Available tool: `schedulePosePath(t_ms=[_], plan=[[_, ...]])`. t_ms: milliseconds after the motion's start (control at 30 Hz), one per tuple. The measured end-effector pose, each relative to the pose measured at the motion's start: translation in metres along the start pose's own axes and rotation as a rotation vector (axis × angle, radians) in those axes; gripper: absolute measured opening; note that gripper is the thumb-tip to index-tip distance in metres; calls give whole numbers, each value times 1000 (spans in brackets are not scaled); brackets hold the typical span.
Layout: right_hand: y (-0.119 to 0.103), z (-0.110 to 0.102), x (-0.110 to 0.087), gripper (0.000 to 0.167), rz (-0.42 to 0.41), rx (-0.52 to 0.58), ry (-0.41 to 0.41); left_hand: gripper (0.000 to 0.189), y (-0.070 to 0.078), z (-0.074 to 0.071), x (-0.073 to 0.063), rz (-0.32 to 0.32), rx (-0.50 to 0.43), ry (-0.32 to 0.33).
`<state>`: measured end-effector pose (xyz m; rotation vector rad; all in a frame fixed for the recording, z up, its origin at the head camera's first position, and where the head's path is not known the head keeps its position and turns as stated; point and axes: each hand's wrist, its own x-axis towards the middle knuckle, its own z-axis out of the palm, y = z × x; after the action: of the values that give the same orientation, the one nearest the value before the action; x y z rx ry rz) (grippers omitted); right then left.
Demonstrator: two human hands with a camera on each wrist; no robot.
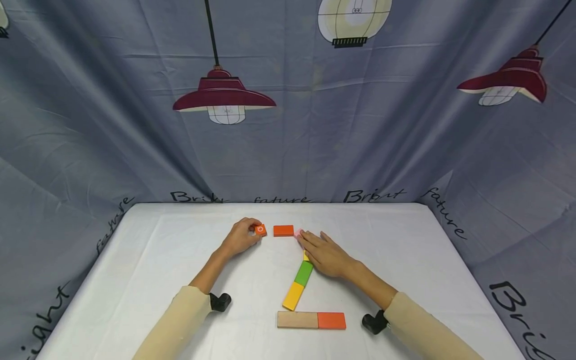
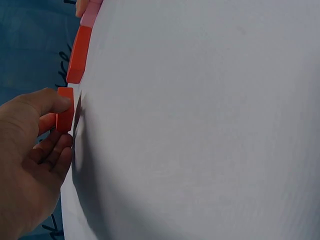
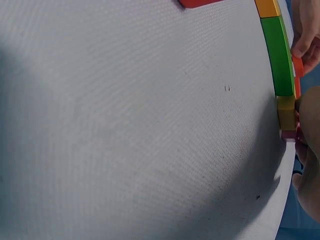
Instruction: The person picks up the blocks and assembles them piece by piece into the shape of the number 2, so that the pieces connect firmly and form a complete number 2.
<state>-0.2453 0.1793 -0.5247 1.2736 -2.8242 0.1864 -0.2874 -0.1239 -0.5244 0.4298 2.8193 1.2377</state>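
Observation:
My left hand point(image 1: 243, 237) pinches a small orange block point(image 1: 261, 230) with a pale ring mark on top, just left of an orange rectangular block point(image 1: 283, 231). In the left wrist view the thumb lies along the side of the held orange block point(image 2: 65, 110). My right hand point(image 1: 327, 254) lies with fingers extended over the upper end of a slanting row, its fingertips at a pink block point(image 1: 297, 233) that is mostly covered. Below the fingers run a partly hidden yellow block point(image 1: 306, 256), a green block point(image 1: 303, 273) and another yellow block point(image 1: 293, 296).
Nearest me, a plain wooden block point(image 1: 297, 320) and a red-orange block point(image 1: 331, 321) lie end to end. All sit on a white-covered table point(image 1: 180, 250). A grey-blue curtain point(image 1: 288, 150) with printed lamps rises at the far edge. Black wrist devices point(image 1: 220, 302) are on both sleeves.

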Motion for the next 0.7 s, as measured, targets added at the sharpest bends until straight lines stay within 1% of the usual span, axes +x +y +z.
schedulePosePath(t_ms=[233, 433, 700], plan=[[0, 1, 1, 54, -1, -9, -11, 34, 8, 7, 1, -17, 13, -17], [0, 0, 1, 54, 6, -12, -16, 34, 11, 10, 2, -7, 28, -8], [-1, -1, 0, 54, 7, -7, -19, 34, 14, 13, 2, -1, 63, -21]])
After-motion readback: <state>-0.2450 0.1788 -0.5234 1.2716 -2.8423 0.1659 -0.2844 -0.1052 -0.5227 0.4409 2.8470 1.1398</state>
